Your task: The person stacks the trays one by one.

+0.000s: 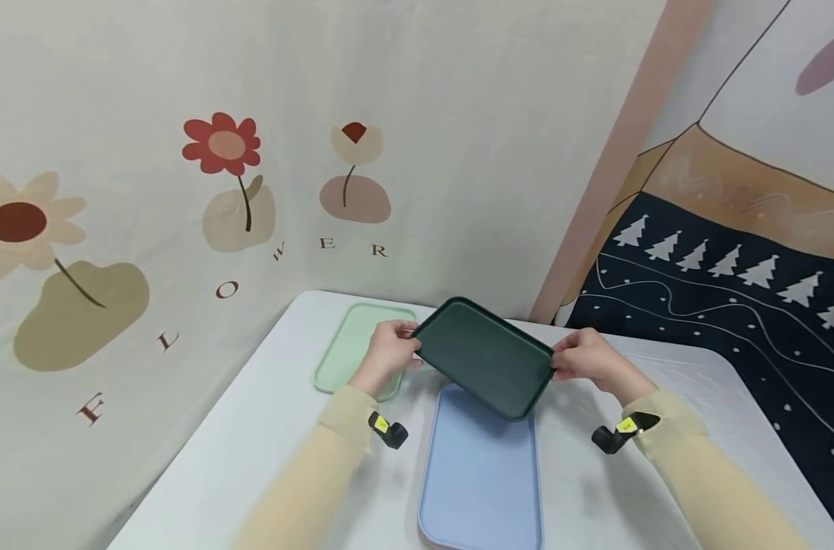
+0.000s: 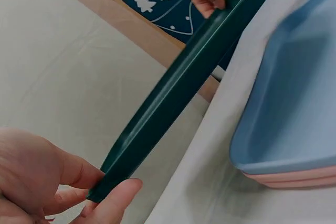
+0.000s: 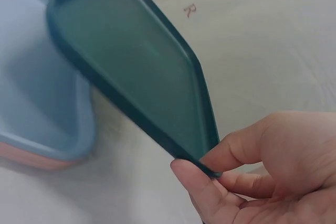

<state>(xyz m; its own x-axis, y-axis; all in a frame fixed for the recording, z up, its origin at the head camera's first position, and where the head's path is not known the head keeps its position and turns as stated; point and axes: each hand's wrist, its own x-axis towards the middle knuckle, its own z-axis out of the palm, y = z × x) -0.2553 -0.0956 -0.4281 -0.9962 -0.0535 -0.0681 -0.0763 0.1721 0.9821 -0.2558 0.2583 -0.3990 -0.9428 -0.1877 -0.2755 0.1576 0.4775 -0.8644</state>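
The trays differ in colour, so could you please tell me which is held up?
The dark green tray: the left hand and right hand pinch its edge, while the light green tray, blue tray and pink tray lie below.

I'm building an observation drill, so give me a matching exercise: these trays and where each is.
1. Dark green rectangular plastic-looking tray
2. Pale green rectangular plastic-looking tray
3. Light blue rectangular plastic-looking tray
4. Pink rounded plastic-looking tray

A. Directly beneath another tray
B. Held between left hand and right hand
C. Stacked upon another tray
D. Partly behind the left hand, head view

Pairs: 1-B, 2-D, 3-C, 4-A
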